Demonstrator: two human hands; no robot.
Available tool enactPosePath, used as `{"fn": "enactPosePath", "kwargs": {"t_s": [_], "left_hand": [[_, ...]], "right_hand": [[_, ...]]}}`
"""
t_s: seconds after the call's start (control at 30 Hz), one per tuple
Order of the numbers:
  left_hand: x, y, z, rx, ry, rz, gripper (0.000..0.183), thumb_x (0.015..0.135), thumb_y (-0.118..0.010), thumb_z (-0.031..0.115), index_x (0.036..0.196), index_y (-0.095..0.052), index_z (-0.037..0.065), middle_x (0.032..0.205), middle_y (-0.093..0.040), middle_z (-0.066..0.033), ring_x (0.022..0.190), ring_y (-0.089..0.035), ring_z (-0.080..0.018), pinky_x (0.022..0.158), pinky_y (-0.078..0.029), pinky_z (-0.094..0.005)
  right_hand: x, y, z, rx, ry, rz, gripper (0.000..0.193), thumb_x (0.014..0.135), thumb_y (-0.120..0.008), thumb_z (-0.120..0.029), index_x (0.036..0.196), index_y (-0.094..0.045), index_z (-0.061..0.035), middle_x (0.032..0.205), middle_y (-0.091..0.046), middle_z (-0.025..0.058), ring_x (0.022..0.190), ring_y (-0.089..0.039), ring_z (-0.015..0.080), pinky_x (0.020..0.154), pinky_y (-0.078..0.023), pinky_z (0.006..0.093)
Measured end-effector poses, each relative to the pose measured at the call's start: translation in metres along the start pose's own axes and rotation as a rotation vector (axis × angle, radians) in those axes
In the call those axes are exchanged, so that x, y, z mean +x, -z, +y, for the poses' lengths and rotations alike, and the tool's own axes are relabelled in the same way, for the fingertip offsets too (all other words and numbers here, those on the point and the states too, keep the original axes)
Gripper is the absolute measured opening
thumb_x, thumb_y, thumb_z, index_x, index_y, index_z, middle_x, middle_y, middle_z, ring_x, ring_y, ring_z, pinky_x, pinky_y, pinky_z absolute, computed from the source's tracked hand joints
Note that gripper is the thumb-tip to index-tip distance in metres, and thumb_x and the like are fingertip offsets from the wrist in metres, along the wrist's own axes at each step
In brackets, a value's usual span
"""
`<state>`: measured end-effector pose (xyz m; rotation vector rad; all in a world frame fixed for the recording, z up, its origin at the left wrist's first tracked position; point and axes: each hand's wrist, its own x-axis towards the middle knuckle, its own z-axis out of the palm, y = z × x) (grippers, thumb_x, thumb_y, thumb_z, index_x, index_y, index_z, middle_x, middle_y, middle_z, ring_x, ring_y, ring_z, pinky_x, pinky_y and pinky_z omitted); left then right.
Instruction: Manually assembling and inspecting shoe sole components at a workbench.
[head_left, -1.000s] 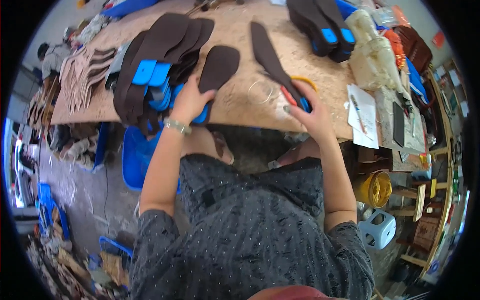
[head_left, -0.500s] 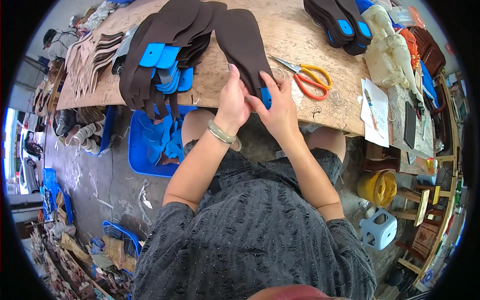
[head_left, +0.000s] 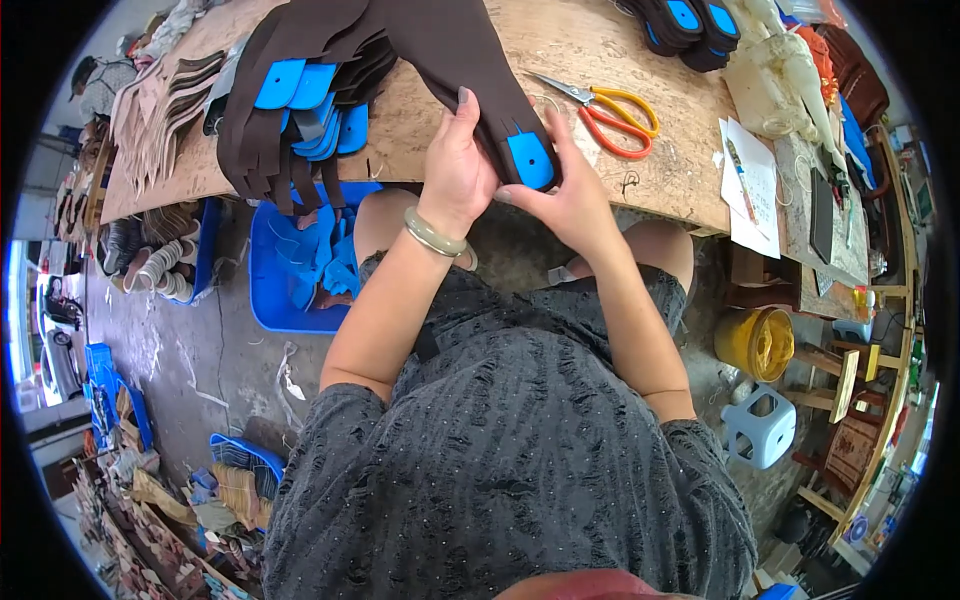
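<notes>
Both my hands hold a dark brown insole point(head_left: 465, 50) by its heel end at the table's near edge. A blue heel patch point(head_left: 531, 160) with a small hole lies on that end, facing up. My left hand point(head_left: 458, 170), with a bangle on its wrist, grips the insole's left edge, thumb upward and its other fingers partly hidden underneath. My right hand point(head_left: 572, 195) pinches the right side and tip of the heel, thumb at the near end. Left of it, a fanned pile of brown insole pieces point(head_left: 255, 140) carries several more blue patches.
Scissors point(head_left: 615, 118) with orange and yellow handles lie right of my hands. A stack of insoles point(head_left: 680, 25) sits at the far right, near a sheet of paper point(head_left: 752, 190). Pale strips point(head_left: 150, 125) lie at left. Below the table stands a blue bin point(head_left: 265, 300) with blue scraps.
The insole's heel end has turned up and spread flatter, so the whole blue patch shows now. My right fingers have shifted outward along its right side. The view has moved slightly.
</notes>
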<state>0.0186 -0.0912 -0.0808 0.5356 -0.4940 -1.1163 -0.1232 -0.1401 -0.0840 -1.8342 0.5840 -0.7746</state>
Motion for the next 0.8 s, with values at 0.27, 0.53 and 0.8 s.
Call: {"fn": "enactPosePath", "kwargs": {"t_s": [0.27, 0.53, 0.8], "left_hand": [[0.002, -0.014, 0.007, -0.058, -0.023, 0.101, 0.036, 0.090, -0.063, 0.029, 0.110, -0.050, 0.003, 0.097, -0.060, -0.0127, 0.094, -0.060, -0.0228, 0.083, -0.052, -0.0376], [0.012, -0.009, 0.008, 0.028, -0.074, 0.289, 0.027, 0.088, -0.067, 0.026, 0.094, -0.054, 0.003, 0.082, -0.059, -0.0086, 0.072, -0.059, -0.0179, 0.066, -0.052, -0.0322], [0.046, -0.018, 0.005, 0.018, -0.035, 0.195, 0.023, 0.091, -0.060, 0.022, 0.100, -0.057, 0.002, 0.083, -0.061, -0.0099, 0.074, -0.061, -0.0193, 0.069, -0.053, -0.0330]], "right_hand": [[-0.003, -0.002, -0.009, -0.136, 0.051, -0.027, 0.084, 0.068, -0.075, -0.019, 0.138, -0.033, -0.0001, 0.126, -0.052, 0.0252, 0.116, -0.053, 0.0361, 0.097, -0.043, 0.0387], [0.000, -0.022, -0.009, -0.354, 0.143, 0.006, 0.083, 0.068, -0.072, -0.014, 0.137, -0.029, 0.0047, 0.121, -0.050, 0.0286, 0.110, -0.052, 0.0429, 0.091, -0.046, 0.0434], [0.020, -0.016, -0.018, -0.208, 0.324, 0.045, 0.086, 0.066, -0.065, -0.003, 0.142, -0.026, 0.0007, 0.141, -0.039, 0.0213, 0.134, -0.036, 0.0338, 0.110, -0.029, 0.0393]]}}
